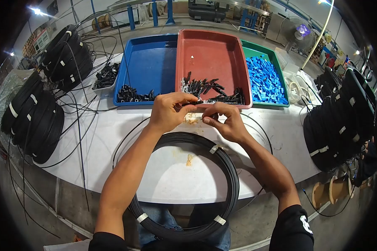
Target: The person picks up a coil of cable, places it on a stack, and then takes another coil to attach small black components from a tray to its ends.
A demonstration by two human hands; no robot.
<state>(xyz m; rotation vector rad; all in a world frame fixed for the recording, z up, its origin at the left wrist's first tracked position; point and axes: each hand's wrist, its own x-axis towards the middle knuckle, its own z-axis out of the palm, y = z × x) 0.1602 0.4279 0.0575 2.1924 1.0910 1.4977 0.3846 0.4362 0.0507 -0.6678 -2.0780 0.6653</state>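
Note:
My left hand (167,112) is closed in a pinch on a small black connector piece (195,103), just in front of the red tray. Beside it, my right hand (227,121) has thumb and finger pressed together around something dark, too small to make out. Below both hands a coil of black cable (234,175), bound with white tape, hangs partly over the table's front edge. Loose loops of thin cable run from the coil up both sides of my hands. In the red tray (213,52) lie black connector parts (205,86) and small pale pieces.
A blue tray (148,54) holds black rings and parts. Many blue clips (264,79) fill a green tray (248,48). Stacked cable coils stand at left (33,113) and right (335,121) on the white table (276,125). Loose cables dangle at left.

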